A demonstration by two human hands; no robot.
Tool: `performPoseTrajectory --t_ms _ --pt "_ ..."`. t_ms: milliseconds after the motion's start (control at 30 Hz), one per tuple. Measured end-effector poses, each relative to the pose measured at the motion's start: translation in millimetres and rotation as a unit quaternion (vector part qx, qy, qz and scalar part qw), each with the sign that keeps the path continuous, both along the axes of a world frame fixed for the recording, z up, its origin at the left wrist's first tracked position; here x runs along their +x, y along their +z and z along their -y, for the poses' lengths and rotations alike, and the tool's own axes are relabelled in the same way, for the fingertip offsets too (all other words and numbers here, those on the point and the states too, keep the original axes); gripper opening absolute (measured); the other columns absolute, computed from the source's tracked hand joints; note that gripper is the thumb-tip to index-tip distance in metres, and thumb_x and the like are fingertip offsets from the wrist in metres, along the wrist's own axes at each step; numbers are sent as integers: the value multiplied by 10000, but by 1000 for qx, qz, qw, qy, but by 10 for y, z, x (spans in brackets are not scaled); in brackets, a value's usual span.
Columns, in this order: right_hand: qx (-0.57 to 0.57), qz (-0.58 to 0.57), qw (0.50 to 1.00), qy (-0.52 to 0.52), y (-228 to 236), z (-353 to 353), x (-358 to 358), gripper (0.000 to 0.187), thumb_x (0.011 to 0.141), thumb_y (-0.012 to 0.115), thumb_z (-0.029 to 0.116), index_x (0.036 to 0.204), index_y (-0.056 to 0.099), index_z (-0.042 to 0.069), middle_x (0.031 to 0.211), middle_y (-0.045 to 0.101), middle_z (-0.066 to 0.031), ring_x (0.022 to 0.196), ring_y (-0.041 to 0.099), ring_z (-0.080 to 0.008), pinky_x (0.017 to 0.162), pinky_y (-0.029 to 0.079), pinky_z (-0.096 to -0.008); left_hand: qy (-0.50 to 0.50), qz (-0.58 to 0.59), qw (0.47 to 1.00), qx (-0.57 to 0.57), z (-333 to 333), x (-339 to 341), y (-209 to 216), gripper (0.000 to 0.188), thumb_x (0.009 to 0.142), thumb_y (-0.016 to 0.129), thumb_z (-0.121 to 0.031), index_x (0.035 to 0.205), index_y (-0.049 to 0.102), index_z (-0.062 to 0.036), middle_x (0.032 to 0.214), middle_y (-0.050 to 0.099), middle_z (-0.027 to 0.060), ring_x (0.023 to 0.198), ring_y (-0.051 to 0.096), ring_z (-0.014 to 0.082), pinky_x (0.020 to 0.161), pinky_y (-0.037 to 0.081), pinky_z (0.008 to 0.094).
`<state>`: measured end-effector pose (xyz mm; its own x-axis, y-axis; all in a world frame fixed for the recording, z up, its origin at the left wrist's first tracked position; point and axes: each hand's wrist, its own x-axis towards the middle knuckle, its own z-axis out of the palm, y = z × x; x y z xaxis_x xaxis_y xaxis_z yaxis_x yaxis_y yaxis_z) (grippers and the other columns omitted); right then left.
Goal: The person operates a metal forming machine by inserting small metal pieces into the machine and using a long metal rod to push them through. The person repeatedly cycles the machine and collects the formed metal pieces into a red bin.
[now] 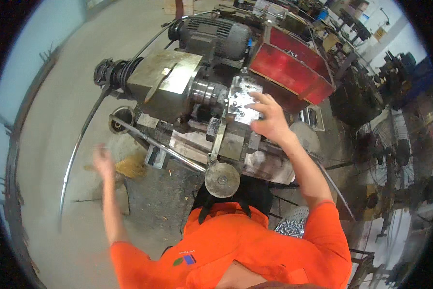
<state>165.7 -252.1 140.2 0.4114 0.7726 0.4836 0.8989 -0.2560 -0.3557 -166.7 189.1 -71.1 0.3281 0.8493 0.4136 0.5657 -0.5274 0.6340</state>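
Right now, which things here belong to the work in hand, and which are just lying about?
Likely in use:
silvery block, with the right hand at it
shiny spindle, facing the block
round metal disc, nearest the person's body

Likely just lying about:
straw-coloured bundle, on the floor
caged fan, off to the right

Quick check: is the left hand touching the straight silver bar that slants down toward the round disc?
Apart: the head view shows a clear gap between the blurred left hand and the straight silver bar.
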Motion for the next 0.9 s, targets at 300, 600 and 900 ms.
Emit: performPoseTrajectory --t_ms 300,600,900 --pt "-80 -145 937 -307 -225 2243 -270 379 566 630 99 937 687 43 1154 588 -162 1078 554 -327 913 444 -359 -312 -576 736 170 539 936 -584 322 748 656 -320 985 601 -109 878 657 108 777 647 292 642 517 416" --pt "-277 -98 733 -613 -1402 4762 -474 496 621 618 142 1112 613 71 1100 612 -169 1036 566 -347 883 455 -398 -212 -358 905 -88 522 750 -62 421 760 677 -337 1119 612 -127 898 666 150 865 626 319 754 491 413" --pt "-343 -147 672 -640 -1818 4957 -1208 387 657 625 287 978 630 71 913 639 -195 848 626 -369 736 501 -447 -124 39 915 -381 627 1210 535 460 886 565 -385 1012 561 57 704 627 156 457 601 219 446 518 311"
